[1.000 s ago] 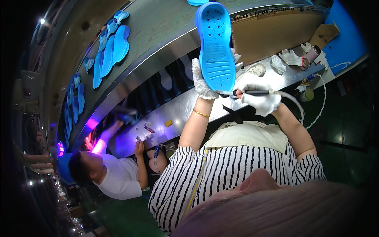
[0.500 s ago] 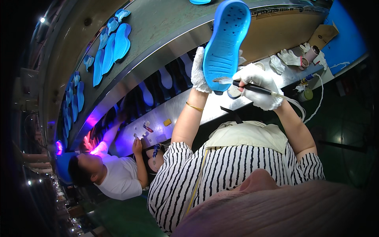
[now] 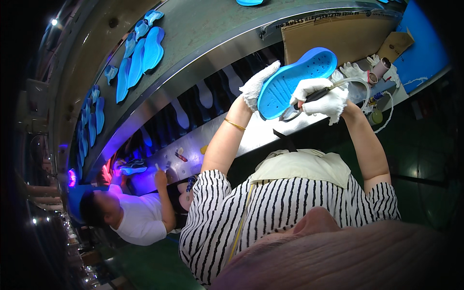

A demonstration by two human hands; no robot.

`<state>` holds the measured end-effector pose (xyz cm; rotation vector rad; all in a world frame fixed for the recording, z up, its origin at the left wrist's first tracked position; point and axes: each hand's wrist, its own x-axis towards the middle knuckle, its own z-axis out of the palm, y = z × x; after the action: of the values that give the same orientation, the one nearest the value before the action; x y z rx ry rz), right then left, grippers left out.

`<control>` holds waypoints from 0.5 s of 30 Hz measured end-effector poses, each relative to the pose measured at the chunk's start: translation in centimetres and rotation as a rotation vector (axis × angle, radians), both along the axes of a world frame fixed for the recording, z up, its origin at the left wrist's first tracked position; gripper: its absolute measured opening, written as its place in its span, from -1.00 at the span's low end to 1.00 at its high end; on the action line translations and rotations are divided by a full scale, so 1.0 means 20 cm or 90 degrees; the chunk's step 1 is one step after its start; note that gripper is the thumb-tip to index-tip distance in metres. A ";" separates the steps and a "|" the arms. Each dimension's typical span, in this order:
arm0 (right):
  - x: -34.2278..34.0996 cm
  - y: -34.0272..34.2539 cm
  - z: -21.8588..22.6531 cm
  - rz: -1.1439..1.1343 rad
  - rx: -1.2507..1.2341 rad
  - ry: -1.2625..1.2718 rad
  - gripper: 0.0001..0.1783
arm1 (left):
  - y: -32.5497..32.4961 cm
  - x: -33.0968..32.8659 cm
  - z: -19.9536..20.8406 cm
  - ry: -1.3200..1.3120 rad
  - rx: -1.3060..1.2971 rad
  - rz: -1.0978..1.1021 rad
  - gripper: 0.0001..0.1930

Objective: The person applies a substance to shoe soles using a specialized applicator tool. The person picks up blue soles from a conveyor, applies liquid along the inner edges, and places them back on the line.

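Note:
My left hand, in a white knitted glove, grips the heel-side edge of a blue shoe sole. The sole is tilted, its toe end pointing up and to the right, with ridges and small holes on the face toward me. In my right hand, also gloved, is a brush with a black handle and a pale hose running from its end. That hand is in front of the sole's lower right edge. The bristles are mostly hidden behind my fingers and the sole's edge.
Blue soles and small blue upper pieces lie on the green conveyor belt. Beneath it, soles stand in a dark rack. Gloves and a spool are on the metal bench, right. A co-worker sits at left, beside a blue-soled shoe.
The sole has tilted clockwise and come lower, toe now to the right. My right hand and brush have shifted to its right edge. Pieces on the belt have slid slightly right.

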<state>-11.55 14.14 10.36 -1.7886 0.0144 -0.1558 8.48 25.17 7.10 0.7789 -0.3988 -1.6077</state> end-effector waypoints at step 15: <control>-0.11 -0.08 0.07 -0.030 -0.235 -0.108 -0.87 | 0.01 -0.01 0.03 -0.125 -0.003 -0.026 -0.48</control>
<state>-13.78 12.49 11.83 -2.1382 -0.0995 -0.3638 8.25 25.32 7.62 0.9332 -0.5620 -1.5730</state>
